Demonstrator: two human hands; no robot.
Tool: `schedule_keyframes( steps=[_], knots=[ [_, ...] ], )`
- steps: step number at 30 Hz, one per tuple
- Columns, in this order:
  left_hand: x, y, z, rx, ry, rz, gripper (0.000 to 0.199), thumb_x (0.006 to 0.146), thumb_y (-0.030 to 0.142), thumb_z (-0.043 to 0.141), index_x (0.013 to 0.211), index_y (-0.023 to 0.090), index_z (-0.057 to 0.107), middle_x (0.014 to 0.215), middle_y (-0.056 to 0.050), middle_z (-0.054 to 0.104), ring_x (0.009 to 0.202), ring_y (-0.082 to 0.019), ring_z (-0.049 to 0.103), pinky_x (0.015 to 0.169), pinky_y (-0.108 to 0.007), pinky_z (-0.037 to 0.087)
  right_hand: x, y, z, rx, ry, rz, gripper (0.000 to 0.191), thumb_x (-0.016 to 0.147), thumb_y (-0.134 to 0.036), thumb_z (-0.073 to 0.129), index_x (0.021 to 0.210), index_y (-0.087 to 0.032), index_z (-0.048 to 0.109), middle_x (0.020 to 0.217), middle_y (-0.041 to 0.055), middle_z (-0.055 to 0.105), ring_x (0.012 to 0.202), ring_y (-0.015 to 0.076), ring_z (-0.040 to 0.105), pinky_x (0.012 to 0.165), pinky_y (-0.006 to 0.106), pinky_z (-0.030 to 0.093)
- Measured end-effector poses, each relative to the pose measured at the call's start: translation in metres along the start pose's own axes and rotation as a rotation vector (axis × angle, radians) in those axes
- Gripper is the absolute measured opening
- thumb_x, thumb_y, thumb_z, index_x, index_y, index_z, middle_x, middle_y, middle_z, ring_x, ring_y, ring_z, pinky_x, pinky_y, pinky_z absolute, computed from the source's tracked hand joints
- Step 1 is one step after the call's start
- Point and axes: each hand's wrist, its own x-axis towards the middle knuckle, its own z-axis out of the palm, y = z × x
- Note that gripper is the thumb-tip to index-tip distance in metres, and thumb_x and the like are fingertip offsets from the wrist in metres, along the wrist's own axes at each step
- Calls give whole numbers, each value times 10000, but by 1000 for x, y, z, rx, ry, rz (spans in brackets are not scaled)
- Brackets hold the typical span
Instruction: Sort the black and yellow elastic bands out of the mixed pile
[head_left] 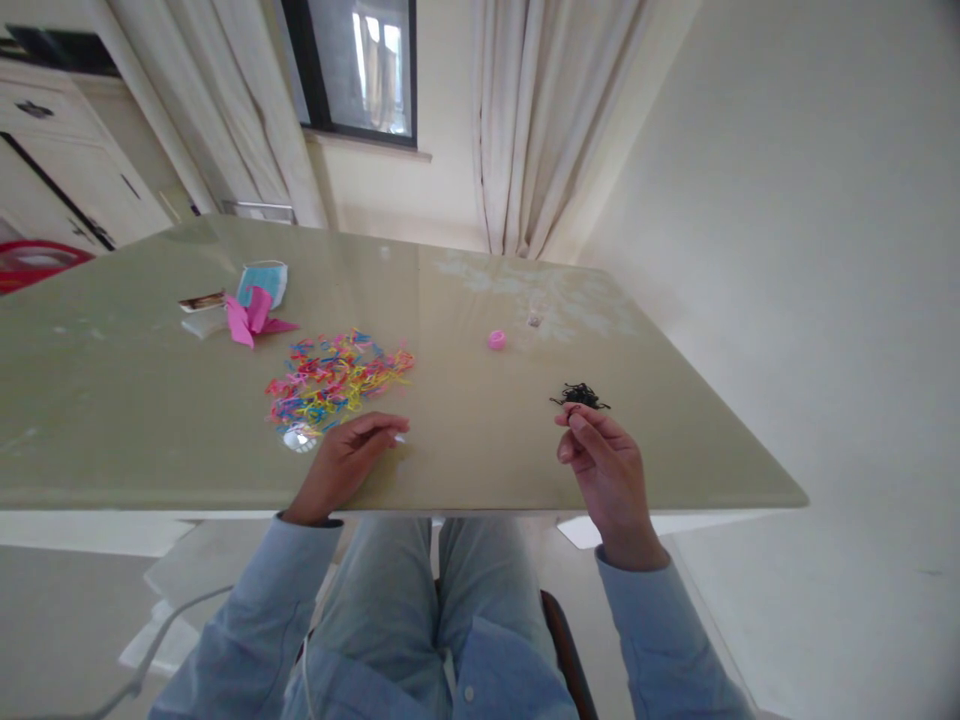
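My right hand [606, 465] is closed in a pinch, with a tiny black rubber band [571, 412] at the thumb and fingertip. Just beyond it lies a small heap of black rubber bands [581, 394]. Near the table's front edge rests my left hand [346, 458], its fingers drawn together. Something small and whitish [400, 438] shows at those fingertips, too small to name. Beyond this hand spreads a loose pile of multicoloured rubber bands [330, 375]. A shiny clear round piece [299, 438] sits at the pile's near edge.
A pink round cap [496, 340] and a small clear object [534, 319] stand farther back on the green-beige table [465, 460]. At the back left lie a pink folded paper [255, 317], a blue face mask [264, 284] and a small brown packet [202, 302]. A wall borders the right side.
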Motion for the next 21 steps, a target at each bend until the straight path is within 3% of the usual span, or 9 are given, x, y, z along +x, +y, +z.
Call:
schedule_keyframes(
  steps=[6, 12, 16, 21],
  knots=[
    [0, 1, 0, -3, 4, -15, 291, 802, 426, 620, 897, 184, 752, 883, -57, 771, 721, -181, 674, 712, -291, 547, 29, 11, -36, -318, 152, -109, 283, 721, -357, 780, 933, -173, 738, 842, 52, 743, 540, 92, 570, 510, 236, 481],
    [0, 2, 0, -4, 12, -21, 288, 799, 431, 625, 891, 186, 745, 872, -57, 770, 720, -184, 677, 721, -298, 556, 68, 18, -66, -636, 245, -149, 416, 680, -465, 763, 931, -135, 737, 712, 53, 711, 530, 142, 600, 522, 279, 509],
    [0, 3, 0, -3, 14, -27, 291, 802, 436, 622, 895, 188, 743, 871, -56, 768, 731, -188, 681, 725, -302, 561, 74, 19, -71, -742, 251, -183, 481, 728, -525, 702, 993, -125, 728, 745, 78, 722, 529, 160, 614, 516, 291, 505],
    [-1, 4, 1, -12, 19, -38, 290, 806, 430, 622, 902, 184, 743, 863, -55, 766, 731, -183, 677, 722, -294, 558, 59, 20, -60, -717, 173, -216, 438, 799, -526, 638, 1011, -151, 717, 867, 95, 749, 551, 146, 612, 542, 287, 516]
  ],
)
